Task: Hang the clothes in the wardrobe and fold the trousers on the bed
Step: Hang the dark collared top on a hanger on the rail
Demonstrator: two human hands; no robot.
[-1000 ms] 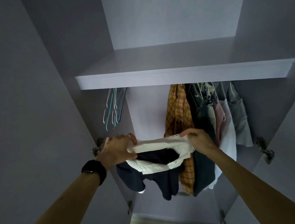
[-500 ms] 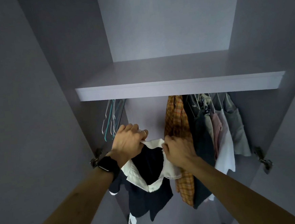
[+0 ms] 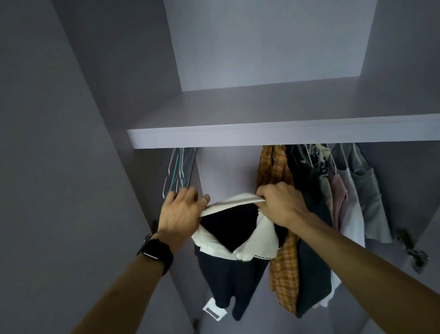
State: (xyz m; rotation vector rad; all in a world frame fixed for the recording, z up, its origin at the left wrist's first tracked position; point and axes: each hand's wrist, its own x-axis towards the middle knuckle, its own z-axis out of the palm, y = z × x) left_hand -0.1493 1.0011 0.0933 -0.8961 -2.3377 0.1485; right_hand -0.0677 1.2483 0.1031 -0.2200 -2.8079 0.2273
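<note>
Right hand [image 3: 282, 204] pinched white collar [image 3: 232, 201] of dark top [image 3: 230, 274], fingers curled. Left hand [image 3: 180, 213] gripped collar's other end, fingers reaching forward. Top held up under wardrobe shelf [image 3: 264, 135], between bare hangers [image 3: 179, 170] and plaid shirt [image 3: 282, 270]. White tag [image 3: 214, 309] at hem, print unreadable.

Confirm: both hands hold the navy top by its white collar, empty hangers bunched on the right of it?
Wrong side: the head view shows the empty hangers bunched on the left of the navy top, beside the left hand. The rest holds: left hand and right hand hold it by its white collar.
</note>
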